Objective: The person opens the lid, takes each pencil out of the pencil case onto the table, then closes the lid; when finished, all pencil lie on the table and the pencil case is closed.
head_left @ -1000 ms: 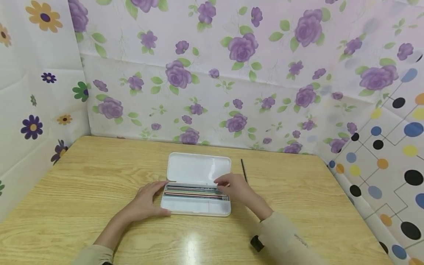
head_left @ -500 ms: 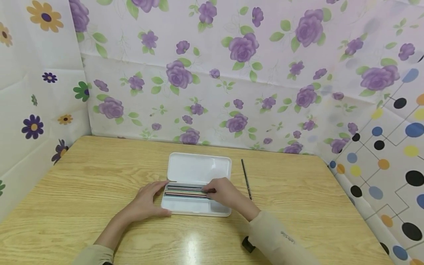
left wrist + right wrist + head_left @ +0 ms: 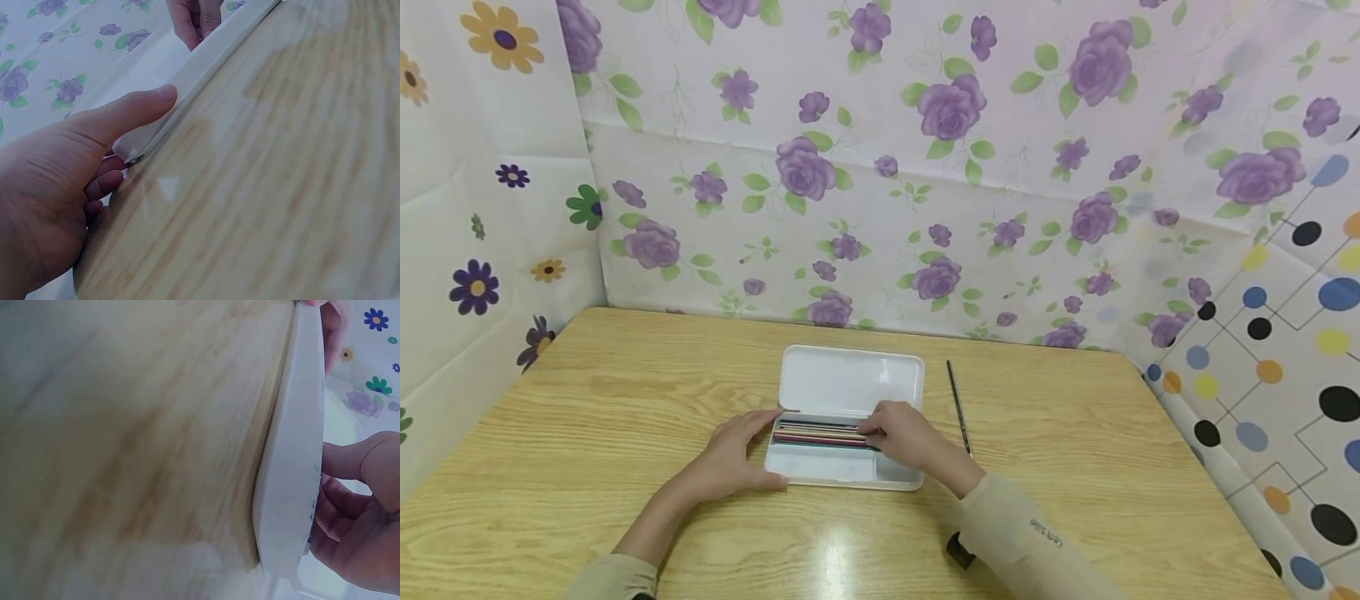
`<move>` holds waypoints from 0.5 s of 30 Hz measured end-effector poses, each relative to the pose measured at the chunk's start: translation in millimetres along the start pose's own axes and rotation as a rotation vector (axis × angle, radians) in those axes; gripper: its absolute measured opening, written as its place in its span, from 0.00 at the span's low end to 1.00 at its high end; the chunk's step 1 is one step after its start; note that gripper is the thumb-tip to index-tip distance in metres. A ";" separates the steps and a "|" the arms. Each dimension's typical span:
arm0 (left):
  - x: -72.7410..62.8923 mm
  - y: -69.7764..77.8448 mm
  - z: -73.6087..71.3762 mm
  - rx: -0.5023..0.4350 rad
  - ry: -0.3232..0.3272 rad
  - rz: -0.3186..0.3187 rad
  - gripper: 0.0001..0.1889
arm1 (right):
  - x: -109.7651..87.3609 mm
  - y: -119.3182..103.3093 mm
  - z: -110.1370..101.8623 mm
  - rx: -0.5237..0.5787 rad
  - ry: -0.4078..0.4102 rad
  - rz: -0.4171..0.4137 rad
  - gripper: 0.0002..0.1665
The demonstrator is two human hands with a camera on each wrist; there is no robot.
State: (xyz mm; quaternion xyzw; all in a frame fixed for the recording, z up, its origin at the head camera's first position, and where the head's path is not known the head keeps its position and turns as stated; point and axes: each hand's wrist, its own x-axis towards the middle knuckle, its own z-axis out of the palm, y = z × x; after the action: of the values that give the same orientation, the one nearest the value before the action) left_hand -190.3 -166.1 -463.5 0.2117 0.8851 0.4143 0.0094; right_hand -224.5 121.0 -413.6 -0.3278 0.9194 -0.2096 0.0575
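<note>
A white pencil case [image 3: 816, 468] lies on the table with its lid [image 3: 850, 379] raised at the back. Several coloured pencils [image 3: 820, 434] lie side by side in its rear part. My left hand [image 3: 730, 460] holds the case's left end, thumb at the front edge and fingers round the back corner; the left wrist view shows the thumb [image 3: 140, 111] against the white wall. My right hand [image 3: 904, 433] reaches inside, thumb and fingers pinching at the pencils and hiding their right ends. In the right wrist view, the case wall [image 3: 290, 450] hides those fingertips.
A dark pencil [image 3: 958, 404] lies on the wooden table [image 3: 647, 375] just right of the case. Behind rises a flowered sheet [image 3: 865, 208], with patterned sheets at both sides. A black object [image 3: 958, 550] shows at the right sleeve.
My right hand has moved left and down from the case's right rear corner onto the pencils. Their visible colours have shifted, with more red and yellow showing. My left hand has stayed in place.
</note>
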 end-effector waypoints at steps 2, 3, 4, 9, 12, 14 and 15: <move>-0.2 0.1 0.1 -0.001 -0.003 0.001 0.51 | -0.2 1.1 1.8 0.001 0.007 0.007 0.09; -0.2 0.2 0.3 -0.001 -0.005 0.003 0.51 | -0.5 1.5 2.5 0.002 0.010 0.012 0.09; -0.2 0.2 0.4 0.001 -0.006 0.003 0.51 | -0.8 1.8 3.1 0.005 0.015 0.015 0.09; 0.0 0.1 0.3 0.008 -0.012 -0.002 0.51 | -2.1 2.7 4.8 0.013 0.044 0.011 0.09; 0.1 -0.1 -0.1 0.012 -0.010 -0.008 0.52 | -1.8 1.5 3.9 0.018 0.071 -0.004 0.08; 0.2 -0.2 -0.2 0.017 -0.008 -0.006 0.52 | -1.5 -0.1 2.2 0.024 0.092 0.002 0.07; 0.5 -0.3 -0.1 0.018 -0.006 -0.003 0.52 | -1.3 -0.6 1.3 0.032 0.102 0.008 0.07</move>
State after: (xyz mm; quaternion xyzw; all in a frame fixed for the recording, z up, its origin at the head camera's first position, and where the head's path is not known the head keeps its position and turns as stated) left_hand -190.8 -166.1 -463.5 0.2119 0.8891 0.4055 0.0109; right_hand -222.8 120.9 -414.6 -0.3120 0.9190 -0.2403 0.0165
